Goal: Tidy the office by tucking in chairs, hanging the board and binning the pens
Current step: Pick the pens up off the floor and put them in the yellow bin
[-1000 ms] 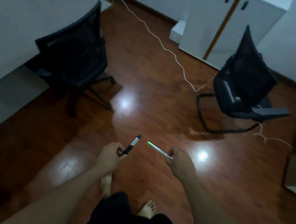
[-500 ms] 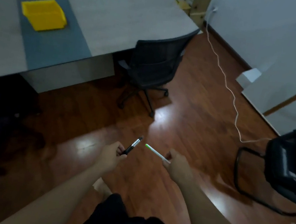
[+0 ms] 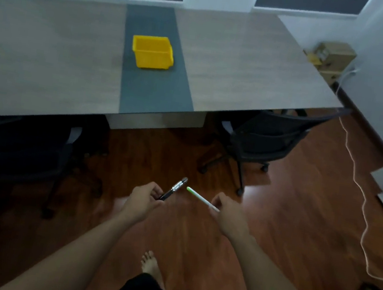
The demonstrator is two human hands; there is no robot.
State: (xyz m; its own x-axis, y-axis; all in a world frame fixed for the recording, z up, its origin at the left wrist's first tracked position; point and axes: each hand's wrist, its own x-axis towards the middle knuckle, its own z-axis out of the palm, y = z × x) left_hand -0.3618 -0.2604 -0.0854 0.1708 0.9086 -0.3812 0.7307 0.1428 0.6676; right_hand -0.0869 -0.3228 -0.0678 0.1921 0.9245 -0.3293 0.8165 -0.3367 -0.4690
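Step in hand, by judgement: binning the pens, carry phase. Directions taken from the hands, 12 o'clock straight ahead.

**Hands**
- Gripped in the left hand [image 3: 144, 197], fingers curled round the lower barrel: black pen [image 3: 174, 188], silver-banded end pointing to 1 o'clock.
- Pinched in the right hand [image 3: 227, 213], fingers curled: white pen [image 3: 202, 199] with a green tip, pointing to 10 o'clock.
- Both held low in front of the body, tips near one another but apart.

**Target**
- Located at 12 o'clock, well apart from the hands: yellow bin [image 3: 152, 51], upright on the dark centre strip of the desk [image 3: 248, 66], opening upward, no contents visible.

**Surroundings**
- At 1 o'clock: black chair [image 3: 269, 137], partly under the desk edge, back angled.
- At 9 o'clock: second chair [image 3: 22, 143] under the desk, too dim to detail.
- At 3 o'clock: white cable [image 3: 356, 176] trailing across the wooden floor.
- No board in view.

**Next move, by judgement**
1. Step toward 12 o'clock, up to the near desk edge.
2. Reach across the near half of the desk.
3. Bring each pen directly above the bin opening.
4. Lower before releasing, as a high drop probably risks a bounce out.
5. Keep bare feet clear of the castors at 1 o'clock.
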